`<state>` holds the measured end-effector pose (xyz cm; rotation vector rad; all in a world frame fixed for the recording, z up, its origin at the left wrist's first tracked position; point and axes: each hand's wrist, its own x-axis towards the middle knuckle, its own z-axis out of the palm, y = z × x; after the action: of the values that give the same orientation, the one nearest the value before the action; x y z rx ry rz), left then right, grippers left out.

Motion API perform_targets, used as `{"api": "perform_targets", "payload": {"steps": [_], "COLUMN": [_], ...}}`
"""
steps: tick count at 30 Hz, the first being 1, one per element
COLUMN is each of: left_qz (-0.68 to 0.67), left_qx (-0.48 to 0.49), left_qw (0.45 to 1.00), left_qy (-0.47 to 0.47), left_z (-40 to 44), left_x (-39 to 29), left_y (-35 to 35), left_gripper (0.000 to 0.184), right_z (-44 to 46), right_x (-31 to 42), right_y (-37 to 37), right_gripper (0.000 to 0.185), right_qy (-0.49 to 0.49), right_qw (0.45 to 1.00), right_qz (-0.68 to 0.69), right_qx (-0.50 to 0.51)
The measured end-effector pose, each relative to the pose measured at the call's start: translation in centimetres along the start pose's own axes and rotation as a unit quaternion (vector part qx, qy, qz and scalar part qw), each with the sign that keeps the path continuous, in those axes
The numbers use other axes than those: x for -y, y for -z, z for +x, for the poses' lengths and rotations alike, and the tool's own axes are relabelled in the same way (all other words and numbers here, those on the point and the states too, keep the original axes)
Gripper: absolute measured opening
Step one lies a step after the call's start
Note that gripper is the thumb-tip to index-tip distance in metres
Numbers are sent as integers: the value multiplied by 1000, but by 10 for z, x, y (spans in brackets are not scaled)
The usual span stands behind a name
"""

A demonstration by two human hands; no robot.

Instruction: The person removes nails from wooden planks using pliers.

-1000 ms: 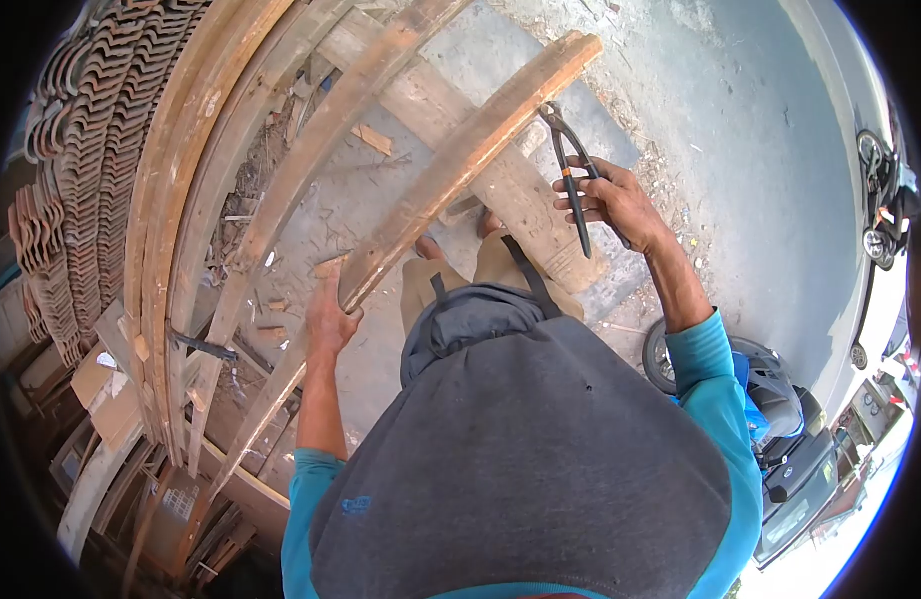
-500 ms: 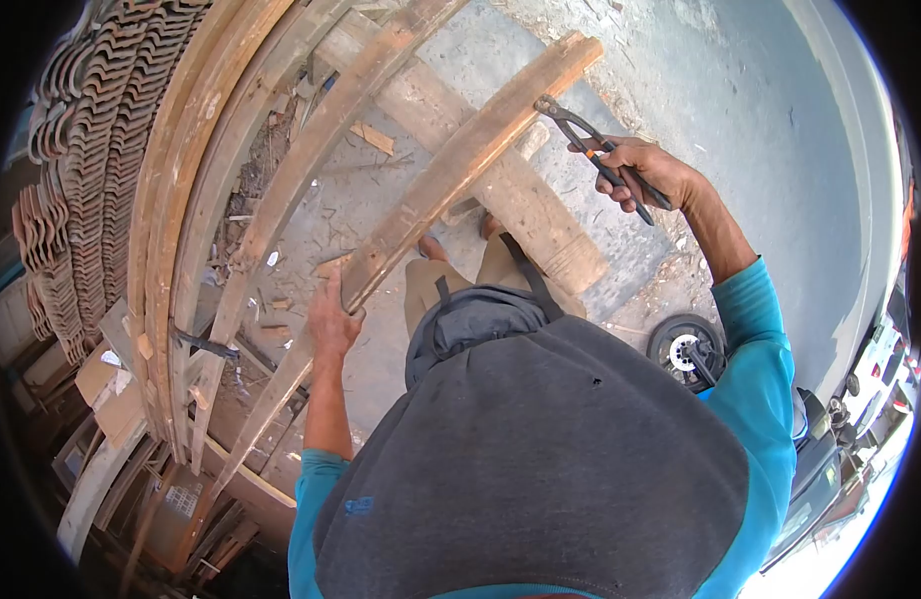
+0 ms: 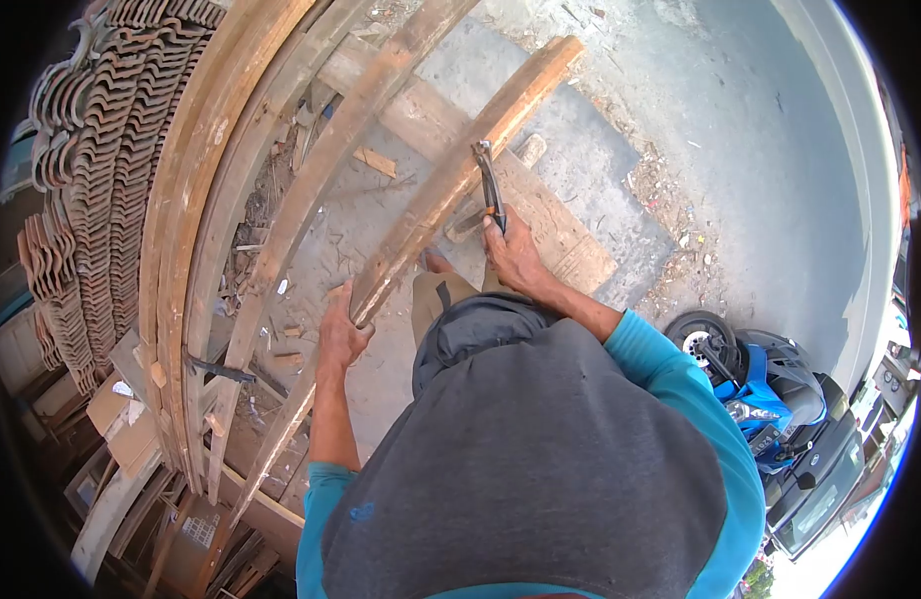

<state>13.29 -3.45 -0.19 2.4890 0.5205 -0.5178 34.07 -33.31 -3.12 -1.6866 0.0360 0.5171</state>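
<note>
A long wooden beam (image 3: pixel 420 225) runs diagonally in front of my body, its far end raised toward the top of the view. My left hand (image 3: pixel 342 327) grips its edge at the lower part, thumb and fingers closed around the wood. In my right hand (image 3: pixel 515 252) is a pair of pincers (image 3: pixel 492 190) with dark handles and a touch of orange. The handles are pressed together in my closed fingers. The pincers' jaws are at the beam's upper right part and appear to touch it; whether they hold a nail cannot be made out.
Several more beams (image 3: pixel 216 130) lie to the left, with a dark tool (image 3: pixel 219 371) across them. Stacked roof tiles (image 3: pixel 131 150) stand at far left. A wide plank (image 3: pixel 570 250) lies beneath the beam. A blue motorbike (image 3: pixel 765 399) is at right, near debris (image 3: pixel 680 215).
My right hand has swung left and inward, bringing the pincers from beside the beam's far end to its nearer middle part. The handles have closed together. My left hand keeps its hold.
</note>
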Motion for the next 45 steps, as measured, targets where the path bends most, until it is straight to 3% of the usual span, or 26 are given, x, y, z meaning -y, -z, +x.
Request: {"api": "perform_targets", "payload": {"steps": [2,3,6,8,14,28,32,34,41,45], "left_qz": [5,13,11,19,15,75,106,113,65,19], "left_qx": [3,9,0,-11,-31,-63,-63,-65,-45,11], "left_qw": [1000,1000,1000,999,999,993,989,988,995,998], "left_qy": [4,12,27,27,28,58,80,86,57,67], "left_z": [0,-1,-4,-5,-8,-16,-15,-14,-9,-2], "left_x": [-6,-8,-10,-11,-28,-13,-18,-22,-21,-26], "left_y": [3,3,-2,-6,0,-32,-33,-29,-14,4], "left_gripper": [108,108,108,108,105,114,114,114,112,107], "right_z": [-14,-8,10,30,86,151,165,164,103,102], "right_x": [40,46,79,93,127,159,158,154,89,62], "right_y": [7,22,60,94,178,235,250,247,137,66], "right_gripper": [25,30,42,52,56,59,41,32,22,22], "right_qy": [-133,-131,-175,-170,-184,-252,-286,-311,-218,-136], "right_qw": [982,974,969,974,975,934,925,907,969,964], "right_qz": [15,-24,51,10,-86,-116,-79,3,114,201], "right_qx": [131,182,167,147,94,226,239,284,17,-111]}}
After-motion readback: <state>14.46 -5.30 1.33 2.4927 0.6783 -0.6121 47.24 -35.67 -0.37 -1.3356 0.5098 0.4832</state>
